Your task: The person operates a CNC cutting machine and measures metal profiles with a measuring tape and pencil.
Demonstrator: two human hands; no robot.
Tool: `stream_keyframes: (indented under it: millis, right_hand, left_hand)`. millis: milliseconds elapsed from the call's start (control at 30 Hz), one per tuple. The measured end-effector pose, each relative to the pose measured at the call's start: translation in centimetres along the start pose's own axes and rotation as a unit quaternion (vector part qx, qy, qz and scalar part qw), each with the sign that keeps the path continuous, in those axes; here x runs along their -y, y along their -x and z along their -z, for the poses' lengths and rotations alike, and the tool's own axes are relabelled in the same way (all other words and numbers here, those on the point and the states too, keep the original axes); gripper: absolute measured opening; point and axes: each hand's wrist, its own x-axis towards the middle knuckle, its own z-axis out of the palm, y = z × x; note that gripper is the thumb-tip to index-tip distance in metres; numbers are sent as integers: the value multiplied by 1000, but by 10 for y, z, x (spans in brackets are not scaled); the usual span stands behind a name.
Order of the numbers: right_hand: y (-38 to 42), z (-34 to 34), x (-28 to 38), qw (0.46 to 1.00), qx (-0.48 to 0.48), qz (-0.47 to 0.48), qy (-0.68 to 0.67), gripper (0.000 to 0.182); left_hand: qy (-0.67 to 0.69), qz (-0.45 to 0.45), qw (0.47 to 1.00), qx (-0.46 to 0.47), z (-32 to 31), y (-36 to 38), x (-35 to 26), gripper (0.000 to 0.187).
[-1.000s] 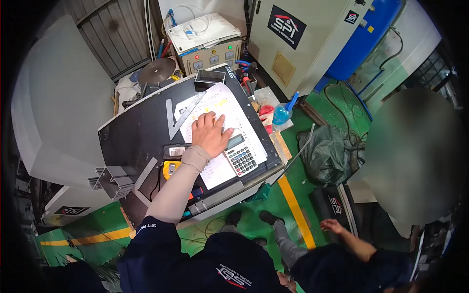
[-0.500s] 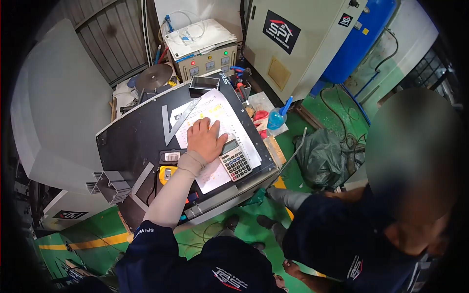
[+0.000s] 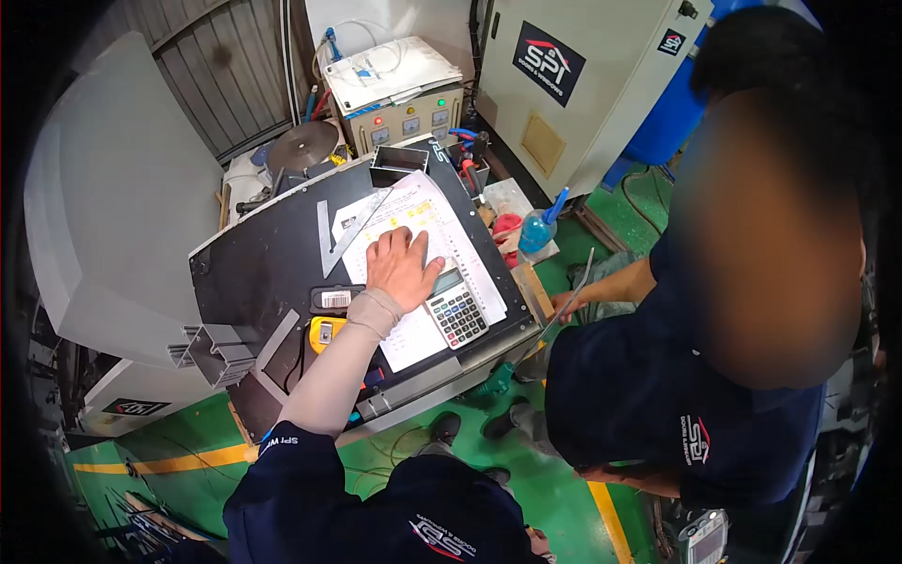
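My left hand (image 3: 401, 273) lies palm down with fingers spread on the printed sheets (image 3: 413, 352), which carry yellow highlighted marks. Beside its thumb rests a calculator (image 3: 458, 310) on the paper. Beyond the fingertips is a metal angle square (image 3: 346, 230), partly over the sheets. Near my wrist are a yellow tape measure (image 3: 326, 331) and a dark case with a barcode label (image 3: 331, 300). Only a sliver of my right hand (image 3: 538, 542) shows at the bottom edge, low by my body; its fingers are mostly hidden.
A co-worker (image 3: 611, 376) stands at the right, one hand (image 3: 567, 305) at a thin grey rod (image 3: 584, 273) by the table edge. Aluminium profiles (image 3: 218, 355) stick out at the table's left corner. A blue squeeze bottle (image 3: 540, 226) and a control box (image 3: 404, 108) stand beyond.
The co-worker has straightened up and come nearer the table, with a hand now at the grey rod. My left hand keeps its place on the sheets; the view has shifted slightly.
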Motion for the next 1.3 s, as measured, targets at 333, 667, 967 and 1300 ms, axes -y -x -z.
stream_keyframes:
  millis: [333,667,967,1300]
  right_hand:
    - [-2,-3,8,996,-17,-67,-59,18]
    - [-6,4,25,997,-28,-55,-56,25]
    - [-9,7,27,994,-28,-92,44,23]
    - [3,10,43,999,-11,-53,5,27]
  left_hand:
    - [-14,-6,1000,-2,1,0,0,51]
    - [-32,1,999,15,2,-3,-3,50]
    - [-48,-2,999,-6,-2,-1,-4,50]
    - [-59,3,998,-2,-8,-4,-7,51]
